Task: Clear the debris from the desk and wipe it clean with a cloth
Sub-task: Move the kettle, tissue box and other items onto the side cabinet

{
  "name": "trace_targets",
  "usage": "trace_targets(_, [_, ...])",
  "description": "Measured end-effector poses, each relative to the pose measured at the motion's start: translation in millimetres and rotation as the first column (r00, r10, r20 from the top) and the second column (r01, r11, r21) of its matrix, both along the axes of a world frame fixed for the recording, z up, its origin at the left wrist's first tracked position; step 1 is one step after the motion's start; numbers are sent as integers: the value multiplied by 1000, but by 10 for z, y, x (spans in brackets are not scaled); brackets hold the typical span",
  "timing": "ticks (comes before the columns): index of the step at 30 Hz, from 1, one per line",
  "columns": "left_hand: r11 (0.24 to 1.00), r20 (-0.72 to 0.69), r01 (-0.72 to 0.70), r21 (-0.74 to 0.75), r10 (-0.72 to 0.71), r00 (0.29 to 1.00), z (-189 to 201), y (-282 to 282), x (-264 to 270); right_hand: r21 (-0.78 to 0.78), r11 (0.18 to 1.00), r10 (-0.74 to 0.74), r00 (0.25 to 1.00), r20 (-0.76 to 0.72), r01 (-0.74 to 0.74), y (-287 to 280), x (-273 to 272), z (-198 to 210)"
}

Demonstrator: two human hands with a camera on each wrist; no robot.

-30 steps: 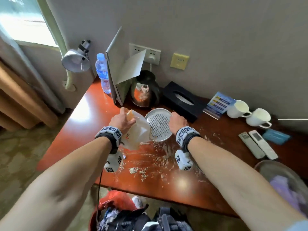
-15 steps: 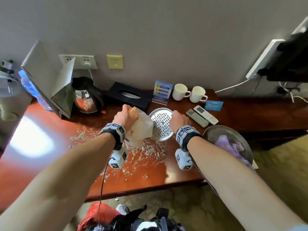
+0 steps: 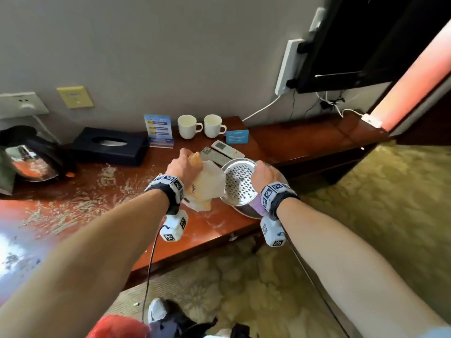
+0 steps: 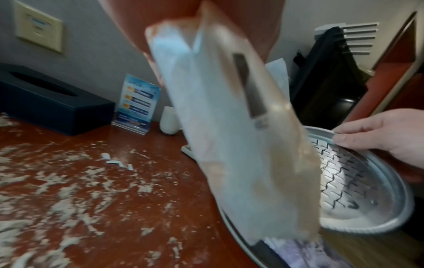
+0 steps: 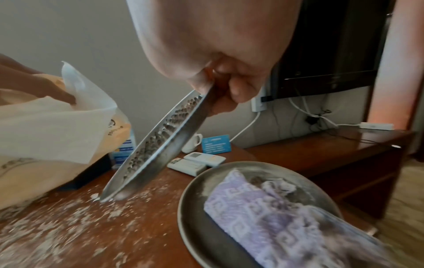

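The debris is pale crumbs and powder, spread over the red-brown tabletop to the left of the basin. The cloth, purple with a pattern, lies folded inside the basin, which stands at the tabletop's front edge and seems to reach a little over it.

The right hand pinches the rim of a perforated metal tray and holds it steeply tilted, its lower edge touching the tabletop just left of the basin. I think it serves as a dustpan. The left hand grips a stiff paper bag together with a white tissue, and holds it upright just left of the tray, probably as a scraper that pushes crumbs toward it.

Behind the basin lie two remotes. Further back by the wall stand two white cups, a blue card and a leaflet stand. Far left of the basin are a black tissue box and a kettle. The wall is grey, with a yellow switch plate and a dark screen above right. The floor has a yellow-green patterned carpet.
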State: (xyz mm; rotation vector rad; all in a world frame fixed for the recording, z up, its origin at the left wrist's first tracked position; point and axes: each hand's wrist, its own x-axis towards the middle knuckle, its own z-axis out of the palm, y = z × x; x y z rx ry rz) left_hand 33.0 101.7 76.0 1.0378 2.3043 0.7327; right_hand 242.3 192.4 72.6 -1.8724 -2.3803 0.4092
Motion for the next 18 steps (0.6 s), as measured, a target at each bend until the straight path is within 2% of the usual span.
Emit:
trace_targets(4, [997, -12, 78, -14, -78, 997, 14, 306, 389, -29, 996, -88, 996, -18, 87, 202, 444, 47])
trace_targets(9, [995, 7, 99, -27, -99, 995, 9, 761, 721, -36, 988, -148, 989, -24, 147, 516, 788, 43])
trace_targets(18, [993, 25, 112, 34, -113, 993, -198, 1947, 1038, -19, 992, -123, 992, -5, 122, 1583, 1065, -20])
